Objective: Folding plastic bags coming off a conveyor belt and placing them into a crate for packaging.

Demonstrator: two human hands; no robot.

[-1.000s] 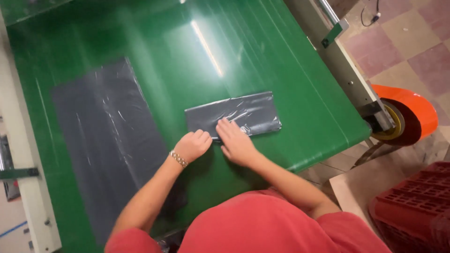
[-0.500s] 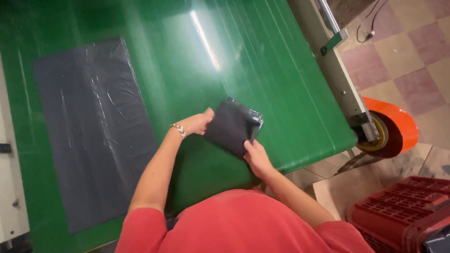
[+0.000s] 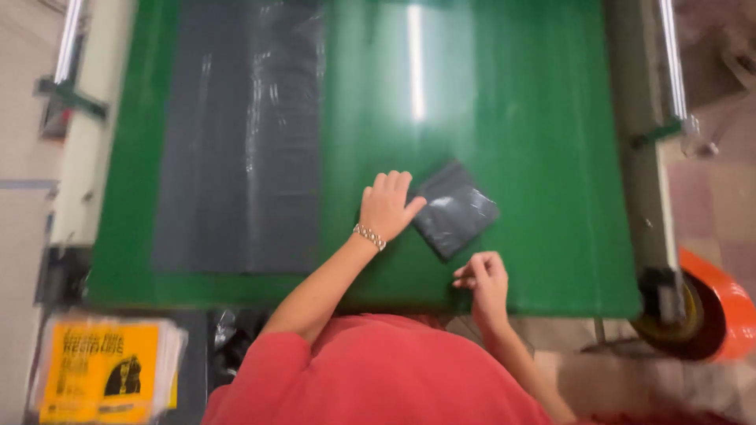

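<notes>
A small folded grey plastic bag [image 3: 457,214] lies on the green belt [image 3: 512,118]. My left hand [image 3: 386,205], with a bracelet at the wrist, lies flat with its thumb and fingers pressing on the folded bag's left edge. My right hand [image 3: 484,279] hovers just below the bag near the belt's front edge, fingers loosely curled, holding nothing. A large flat grey plastic bag [image 3: 240,134] lies spread out on the belt to the left.
A metal side rail [image 3: 646,142] runs along the belt's right edge, ending at an orange roller [image 3: 720,311]. A stack of yellow printed packets [image 3: 102,370] sits at lower left. A white frame [image 3: 83,134] borders the left side.
The folded bag was lifted in both hands and folded smaller; now it rests on the belt. My right hand has let go and drawn back; the left presses on it.
</notes>
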